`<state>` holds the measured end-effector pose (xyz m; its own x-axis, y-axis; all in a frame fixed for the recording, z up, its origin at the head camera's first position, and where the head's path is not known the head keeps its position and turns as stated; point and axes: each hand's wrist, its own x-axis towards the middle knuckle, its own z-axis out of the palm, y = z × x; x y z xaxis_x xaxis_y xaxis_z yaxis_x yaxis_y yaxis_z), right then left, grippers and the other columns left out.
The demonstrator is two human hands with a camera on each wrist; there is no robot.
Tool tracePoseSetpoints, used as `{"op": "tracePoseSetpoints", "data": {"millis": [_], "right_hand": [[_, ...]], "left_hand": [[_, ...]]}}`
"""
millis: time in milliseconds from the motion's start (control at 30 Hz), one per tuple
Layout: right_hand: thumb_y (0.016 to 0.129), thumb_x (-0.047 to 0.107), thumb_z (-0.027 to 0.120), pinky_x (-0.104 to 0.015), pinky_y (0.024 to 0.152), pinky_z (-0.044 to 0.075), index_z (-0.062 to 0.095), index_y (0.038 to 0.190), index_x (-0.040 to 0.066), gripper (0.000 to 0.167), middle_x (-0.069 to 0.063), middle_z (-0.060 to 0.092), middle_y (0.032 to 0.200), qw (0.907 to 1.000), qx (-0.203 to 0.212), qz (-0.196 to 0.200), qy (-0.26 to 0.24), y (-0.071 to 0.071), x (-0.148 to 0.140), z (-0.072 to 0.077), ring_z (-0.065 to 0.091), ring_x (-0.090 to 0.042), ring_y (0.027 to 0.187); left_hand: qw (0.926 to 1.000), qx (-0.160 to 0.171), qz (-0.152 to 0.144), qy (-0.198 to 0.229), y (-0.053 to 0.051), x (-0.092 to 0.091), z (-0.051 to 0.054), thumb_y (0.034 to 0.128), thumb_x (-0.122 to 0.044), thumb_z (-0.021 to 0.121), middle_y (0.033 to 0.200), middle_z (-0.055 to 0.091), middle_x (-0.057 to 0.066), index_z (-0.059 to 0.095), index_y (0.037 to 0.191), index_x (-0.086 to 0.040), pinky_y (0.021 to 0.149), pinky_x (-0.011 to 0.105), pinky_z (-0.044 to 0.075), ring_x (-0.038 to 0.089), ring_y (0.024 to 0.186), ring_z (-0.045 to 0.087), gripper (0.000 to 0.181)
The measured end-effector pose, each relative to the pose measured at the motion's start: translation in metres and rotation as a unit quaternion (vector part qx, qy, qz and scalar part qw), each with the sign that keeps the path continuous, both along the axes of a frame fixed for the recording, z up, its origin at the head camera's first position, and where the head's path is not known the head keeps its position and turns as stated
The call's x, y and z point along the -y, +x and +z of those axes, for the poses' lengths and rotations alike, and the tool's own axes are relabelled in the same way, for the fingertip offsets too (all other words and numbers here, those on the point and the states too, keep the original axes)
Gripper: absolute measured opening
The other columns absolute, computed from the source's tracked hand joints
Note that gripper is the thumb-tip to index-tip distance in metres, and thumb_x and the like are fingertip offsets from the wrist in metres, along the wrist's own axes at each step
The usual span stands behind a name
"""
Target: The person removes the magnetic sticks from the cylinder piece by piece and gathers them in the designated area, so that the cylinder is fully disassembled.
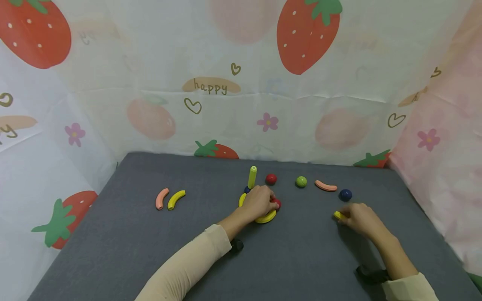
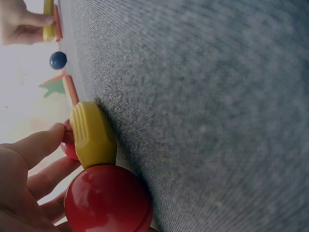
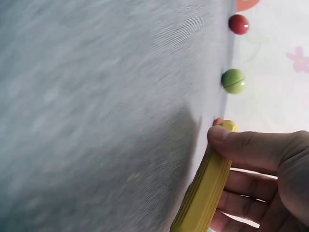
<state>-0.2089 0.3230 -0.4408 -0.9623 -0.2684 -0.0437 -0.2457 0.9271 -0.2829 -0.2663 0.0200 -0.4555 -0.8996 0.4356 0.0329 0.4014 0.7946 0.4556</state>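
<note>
My left hand [image 1: 257,202] is over a magnetic-looking assembly of curved yellow sticks [image 1: 266,217], a dark blue ball [image 1: 247,190] and an upright yellow-green stick [image 1: 252,177]. Its thumb and fingers pinch a red ball [image 1: 277,203] at the end of a yellow stick [image 2: 94,135]. Another red ball [image 2: 108,200] joins that stick's near end in the left wrist view; the hand covers part of the assembly from above. Off to the right, my right hand [image 1: 361,219] grips a yellow stick [image 3: 205,188] between thumb and fingers, held slightly above the cloth.
Along the back lie a red ball [image 1: 271,179], a green ball [image 1: 301,181], a pink curved stick [image 1: 326,186] and a dark blue ball [image 1: 345,195]. At left rest a pink curved stick [image 1: 162,198] and a yellow one [image 1: 176,200]. Printed curtains border the grey table [image 1: 113,251].
</note>
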Motion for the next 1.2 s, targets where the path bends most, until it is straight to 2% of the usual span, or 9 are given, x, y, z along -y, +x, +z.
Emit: {"op": "tracePoseSetpoints", "data": {"millis": [200, 433, 600, 733, 900, 1000, 1200], "right_hand": [[0.083, 0.012, 0.074, -0.033, 0.058, 0.041, 0.071, 0.081, 0.006, 0.007, -0.001, 0.063, 0.073, 0.9985, -0.001, 0.003, 0.054, 0.008, -0.006, -0.005, 0.049, -0.014, 0.061], [0.083, 0.012, 0.075, -0.032, 0.058, 0.041, 0.072, 0.085, 0.007, 0.006, 0.001, 0.06, 0.071, 0.9987, 0.008, -0.003, 0.051, 0.01, -0.004, -0.004, 0.049, -0.013, 0.061], [0.083, 0.012, 0.074, -0.032, 0.058, 0.04, 0.071, 0.084, 0.007, 0.006, 0.0, 0.061, 0.072, 0.999, 0.011, -0.005, 0.043, 0.011, -0.003, -0.003, 0.049, -0.013, 0.061], [0.086, 0.015, 0.072, -0.037, 0.062, 0.049, 0.072, 0.087, 0.006, 0.009, -0.005, 0.069, 0.079, 0.9995, 0.0, -0.013, 0.029, 0.01, -0.003, -0.002, 0.06, -0.019, 0.067], [0.088, 0.017, 0.07, -0.047, 0.073, 0.055, 0.073, 0.099, -0.002, 0.023, -0.016, 0.074, 0.093, 0.9998, -0.01, -0.015, 0.003, 0.007, -0.001, -0.001, 0.069, -0.031, 0.083], [0.088, 0.015, 0.07, -0.046, 0.073, 0.055, 0.072, 0.102, -0.005, 0.025, -0.018, 0.073, 0.095, 0.9998, -0.014, -0.007, -0.014, 0.005, 0.001, -0.001, 0.07, -0.031, 0.084], [0.09, 0.018, 0.068, -0.044, 0.073, 0.056, 0.072, 0.108, -0.003, 0.027, -0.016, 0.074, 0.099, 0.9978, -0.018, 0.001, -0.063, -0.007, 0.012, -0.002, 0.07, -0.029, 0.087]], "left_hand": [[1.0, 0.004, 0.0, -0.002, 0.003, 0.0, 0.004, 0.0884, -0.029, 0.073, 0.077, 0.071, -0.003, 0.077, 0.089, -0.012, 0.05, 0.017, 0.038, 0.008, 0.057, 0.053, 0.018], [1.0, 0.005, 0.0, 0.005, 0.003, 0.0, 0.004, 0.0882, -0.029, 0.073, 0.079, 0.072, -0.001, 0.077, 0.09, -0.011, 0.052, 0.018, 0.04, 0.008, 0.059, 0.053, 0.018], [1.0, 0.005, 0.001, 0.001, 0.002, 0.0, 0.004, 0.0884, -0.029, 0.073, 0.09, 0.075, 0.001, 0.078, 0.098, -0.011, 0.056, 0.018, 0.044, 0.01, 0.066, 0.059, 0.021], [1.0, 0.007, 0.002, -0.005, 0.001, 0.0, 0.004, 0.0898, -0.029, 0.071, 0.103, 0.075, 0.002, 0.077, 0.107, -0.012, 0.063, 0.02, 0.048, 0.013, 0.08, 0.066, 0.025], [0.9999, 0.016, -0.004, -0.001, 0.003, 0.003, 0.003, 0.0918, -0.028, 0.069, 0.113, 0.072, 0.003, 0.074, 0.114, -0.013, 0.08, 0.028, 0.053, 0.02, 0.102, 0.065, 0.027], [0.9992, 0.032, -0.012, 0.018, 0.003, 0.006, 0.002, 0.0929, -0.026, 0.067, 0.118, 0.07, 0.004, 0.072, 0.117, -0.012, 0.088, 0.033, 0.052, 0.022, 0.11, 0.063, 0.028], [0.9951, 0.065, -0.027, 0.07, 0.006, 0.017, 0.002, 0.0943, -0.024, 0.065, 0.123, 0.068, 0.006, 0.071, 0.119, -0.011, 0.093, 0.037, 0.051, 0.023, 0.116, 0.061, 0.028]]}}
